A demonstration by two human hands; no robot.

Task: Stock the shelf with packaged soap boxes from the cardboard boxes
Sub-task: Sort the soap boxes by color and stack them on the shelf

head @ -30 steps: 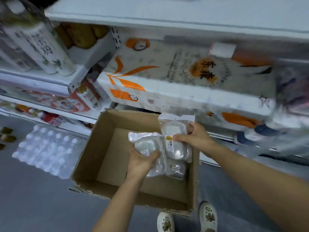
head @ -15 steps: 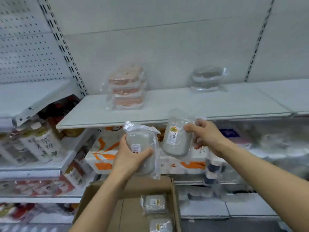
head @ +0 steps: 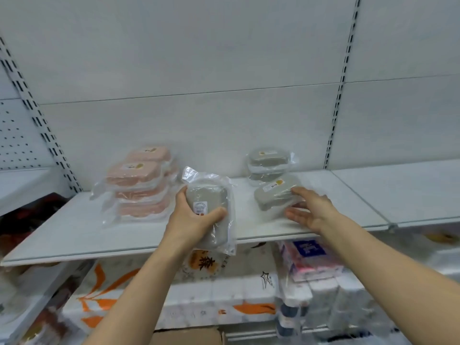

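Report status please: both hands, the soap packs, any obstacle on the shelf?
Left hand grips grey soap pack. Right hand open, touching second grey pack on shelf. Nothing blocking.

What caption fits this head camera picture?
Left hand grips a bagged grey soap box; right hand sets another on white shelf.

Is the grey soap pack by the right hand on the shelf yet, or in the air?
On the shelf, it seems: the grey soap pack lies before the grey stack, right hand touching it. Blur hides whether it rests fully.
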